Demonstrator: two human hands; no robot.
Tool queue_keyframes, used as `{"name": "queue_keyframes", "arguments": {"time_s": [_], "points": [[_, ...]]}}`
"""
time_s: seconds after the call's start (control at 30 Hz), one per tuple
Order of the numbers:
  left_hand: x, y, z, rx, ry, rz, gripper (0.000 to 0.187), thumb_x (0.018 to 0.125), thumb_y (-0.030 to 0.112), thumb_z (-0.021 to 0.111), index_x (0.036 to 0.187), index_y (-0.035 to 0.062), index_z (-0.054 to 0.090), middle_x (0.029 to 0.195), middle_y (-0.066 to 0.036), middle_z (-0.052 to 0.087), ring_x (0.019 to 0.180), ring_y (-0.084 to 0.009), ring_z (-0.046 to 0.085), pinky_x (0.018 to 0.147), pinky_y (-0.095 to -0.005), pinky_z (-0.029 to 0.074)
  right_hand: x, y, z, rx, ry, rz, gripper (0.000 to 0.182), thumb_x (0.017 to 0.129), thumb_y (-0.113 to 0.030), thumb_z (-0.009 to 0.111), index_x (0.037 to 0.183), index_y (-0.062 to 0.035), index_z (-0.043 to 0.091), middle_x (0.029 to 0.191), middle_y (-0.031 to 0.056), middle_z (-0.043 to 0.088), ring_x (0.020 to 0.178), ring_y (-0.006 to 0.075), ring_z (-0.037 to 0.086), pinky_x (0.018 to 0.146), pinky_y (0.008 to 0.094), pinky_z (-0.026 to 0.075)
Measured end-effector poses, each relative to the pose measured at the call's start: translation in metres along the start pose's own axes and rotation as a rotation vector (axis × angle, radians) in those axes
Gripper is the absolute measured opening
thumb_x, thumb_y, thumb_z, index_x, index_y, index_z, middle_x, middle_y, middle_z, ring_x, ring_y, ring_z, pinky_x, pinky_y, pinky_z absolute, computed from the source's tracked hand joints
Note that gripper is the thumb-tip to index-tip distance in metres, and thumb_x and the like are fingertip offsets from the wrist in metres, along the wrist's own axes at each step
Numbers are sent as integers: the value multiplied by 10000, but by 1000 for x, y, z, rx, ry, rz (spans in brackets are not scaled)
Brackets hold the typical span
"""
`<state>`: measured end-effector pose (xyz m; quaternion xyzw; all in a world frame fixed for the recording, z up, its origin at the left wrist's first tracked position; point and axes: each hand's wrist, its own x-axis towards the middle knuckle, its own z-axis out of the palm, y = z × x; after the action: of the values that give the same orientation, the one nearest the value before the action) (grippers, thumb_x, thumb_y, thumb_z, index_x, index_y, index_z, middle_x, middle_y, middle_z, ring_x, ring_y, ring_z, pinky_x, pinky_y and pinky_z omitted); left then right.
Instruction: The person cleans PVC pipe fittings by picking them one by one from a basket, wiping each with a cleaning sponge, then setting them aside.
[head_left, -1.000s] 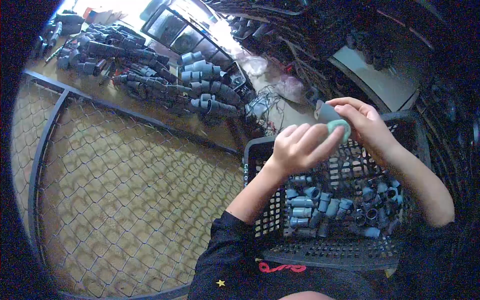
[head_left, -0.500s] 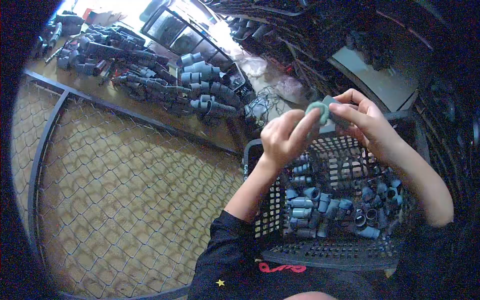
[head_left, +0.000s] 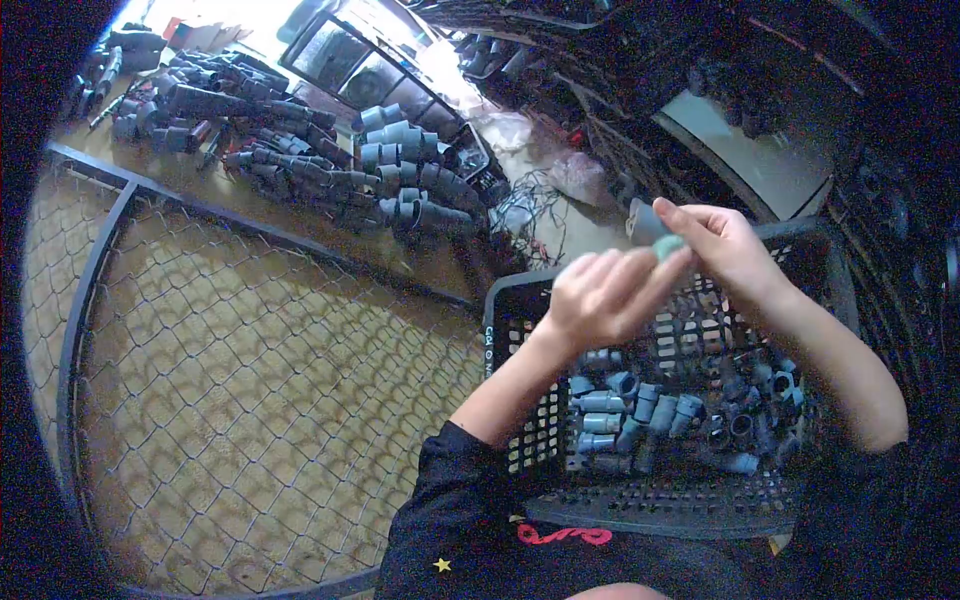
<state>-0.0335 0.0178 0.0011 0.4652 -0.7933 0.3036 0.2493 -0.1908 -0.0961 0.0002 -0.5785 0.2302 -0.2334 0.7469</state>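
My left hand (head_left: pixel 607 298) is closed, its fingers pinching a small green pad or cloth (head_left: pixel 668 246) that is mostly hidden. My right hand (head_left: pixel 735 248) is closed around a grey pipe fitting (head_left: pixel 643 222), whose end points up and left past the thumb. The green pad lies against the fitting's lower side, where the two hands meet. Below both hands stands a black plastic basket (head_left: pixel 560 520), holding several blue-grey pipe fittings (head_left: pixel 655 410) in a loose pile.
A chain-link panel with a dark metal frame (head_left: pixel 290 245) lies to the left. Behind it, many grey fittings (head_left: pixel 400 150) are heaped near a black crate (head_left: pixel 370 75). Clear plastic bags (head_left: pixel 580 178) lie beyond the basket, with a pale flat board (head_left: pixel 745 150) at upper right.
My left hand has moved right and slightly down with the green pad, closer to my right hand. The fitting has turned and sits a little lower and further left.
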Motion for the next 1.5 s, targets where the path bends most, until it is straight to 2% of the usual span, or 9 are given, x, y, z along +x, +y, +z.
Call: {"name": "queue_keyframes", "arguments": {"time_s": [0.2,0.33,0.47,0.6,0.8,0.93,1.07,1.27,1.5], "points": [[-2,-9,13,-95,164,-190,419,720,124,708,1138,108,687,814,-42,642,600,-153,606,499,-290,484,3,-4,0,101,61,11,382,900,-430,641,895,-54,707,803,-18,663,712,41,590,638,202,456],[1,-2,-1,-9,14,6,382,728,108,671,1107,135,709,822,-31,640,613,-125,595,506,-247,462,9,9,-4,-27,4,-25,403,930,-421,603,857,-38,703,754,-18,656,669,32,573,618,196,443],[-4,-20,7,-103,184,-267,375,738,74,687,1113,78,692,825,-68,653,608,-182,618,488,-304,488,4,0,-3,66,46,36,445,945,-435,573,820,-28,701,753,3,665,653,34,575,602,197,448],[-2,1,1,-92,49,28,365,740,127,679,1103,103,700,816,-34,644,608,-138,614,484,-270,476,5,2,-1,46,16,53,464,904,-490,603,808,-46,700,730,-6,663,633,33,574,613,197,465],[-2,-15,3,-61,126,-298,378,745,139,729,1119,102,683,806,-53,653,594,-178,626,485,-305,494,-2,-5,-5,31,-7,126,467,864,-528,636,941,-69,682,825,-24,656,718,48,603,661,206,489],[9,9,-15,-50,-36,-34,436,727,96,698,1162,114,680,802,-28,636,615,-136,612,508,-283,495,-2,-11,-4,21,-66,157,446,891,-509,611,937,-70,678,831,-23,662,717,50,611,659,212,488],[0,-15,-4,-47,109,-291,366,775,114,710,1139,95,675,796,-65,635,588,-169,608,476,-301,490,-5,-14,3,61,-33,153,439,921,-491,576,959,-66,683,862,-17,664,730,50,601,667,216,475],[4,10,-7,-64,-48,-17,443,708,137,693,1151,124,681,805,-26,625,618,-142,615,512,-272,497,0,-5,-2,-51,-64,115,437,924,-475,581,981,-56,690,877,-11,667,759,46,578,688,223,459],[-11,-16,16,-141,157,-215,427,727,105,707,1152,106,672,837,-58,655,607,-165,620,495,-289,497,-4,-9,0,27,50,145,429,921,-490,573,929,-76,684,819,-33,640,701,48,561,655,230,462]]}}
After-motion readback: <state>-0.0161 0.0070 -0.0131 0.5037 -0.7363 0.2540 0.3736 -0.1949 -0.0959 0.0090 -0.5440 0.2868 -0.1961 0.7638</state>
